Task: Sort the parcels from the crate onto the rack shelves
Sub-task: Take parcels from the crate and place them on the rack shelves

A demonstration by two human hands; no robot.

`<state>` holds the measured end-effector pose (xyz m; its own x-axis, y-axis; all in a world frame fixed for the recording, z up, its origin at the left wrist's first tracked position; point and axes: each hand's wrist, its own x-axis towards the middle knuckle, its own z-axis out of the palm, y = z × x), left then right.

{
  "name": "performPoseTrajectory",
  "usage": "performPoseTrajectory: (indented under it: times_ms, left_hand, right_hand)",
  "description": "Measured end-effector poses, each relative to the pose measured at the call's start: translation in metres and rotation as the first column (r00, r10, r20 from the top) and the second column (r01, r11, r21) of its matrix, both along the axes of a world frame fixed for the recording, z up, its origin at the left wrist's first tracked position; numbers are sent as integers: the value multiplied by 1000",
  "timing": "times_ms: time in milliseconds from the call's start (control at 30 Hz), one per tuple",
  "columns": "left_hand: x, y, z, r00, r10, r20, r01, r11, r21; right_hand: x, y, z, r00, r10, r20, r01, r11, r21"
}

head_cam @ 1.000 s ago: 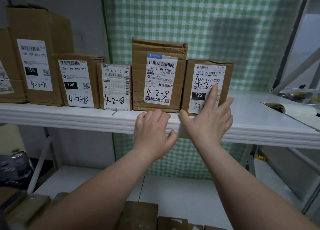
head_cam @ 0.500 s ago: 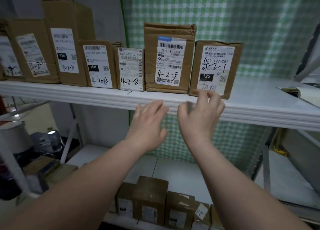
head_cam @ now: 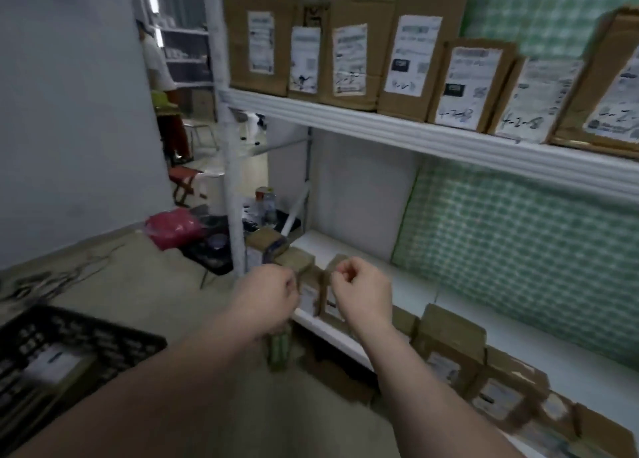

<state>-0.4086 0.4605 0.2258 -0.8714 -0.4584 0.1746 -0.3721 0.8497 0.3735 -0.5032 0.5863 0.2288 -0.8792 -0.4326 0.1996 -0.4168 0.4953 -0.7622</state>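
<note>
The view is blurred by motion. A black crate sits on the floor at lower left with labelled parcels inside. Several brown labelled parcels stand in a row on the white upper shelf. More small parcels line the front of the lower shelf. My left hand and my right hand hang side by side in mid air in front of the lower shelf's left end. Both are loosely curled, and neither holds anything.
The rack's white post rises just left of my hands. Beyond it lie a pink bag, bottles and dark clutter on the floor. A person stands in the far doorway. A grey wall is on the left, green checked cloth behind the rack.
My head has swung left and down, bringing the crate into view. Both hands have pulled back from the upper shelf's parcels, dropped to lower-shelf height and curled closed.
</note>
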Motion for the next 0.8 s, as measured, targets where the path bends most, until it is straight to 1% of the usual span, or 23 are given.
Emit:
performPoseTrajectory:
  times_ms: [100, 200, 300, 400, 467, 533, 667, 733, 800]
  left_hand:
    - [88, -61, -32, 985, 167, 39, -169, 983, 66]
    - [171, -107, -60, 936, 326, 131, -341, 933, 112]
    - [242, -143, -84, 883, 437, 168, -460, 878, 131]
    - [295, -167, -110, 804, 550, 226, -591, 784, 191]
    - [324, -180, -129, 762, 589, 270, -646, 725, 240]
    - [346, -194, -145, 736, 604, 304, -676, 680, 284]
    - [380, -228, -176, 681, 623, 386, -731, 611, 304]
    - [389, -249, -191, 646, 631, 430, -762, 560, 326]
    - [394, -273, -203, 618, 605, 502, -785, 511, 351]
  right_hand:
    - [67, -66, -36, 984, 158, 87, -166, 982, 93]
    - [126, -120, -70, 951, 241, 192, -274, 946, 171]
    - [175, -163, -99, 910, 311, 273, -382, 887, 261]
    - [209, -196, -119, 859, 402, 317, -497, 801, 332]
    - [224, -217, -130, 830, 447, 332, -550, 754, 360]
    - [235, -238, -144, 811, 472, 347, -580, 729, 364]
    - [252, -284, -180, 751, 523, 404, -659, 631, 409]
    - [258, -309, -199, 722, 533, 442, -691, 587, 421]
    - [259, -336, -218, 702, 513, 494, -711, 550, 438]
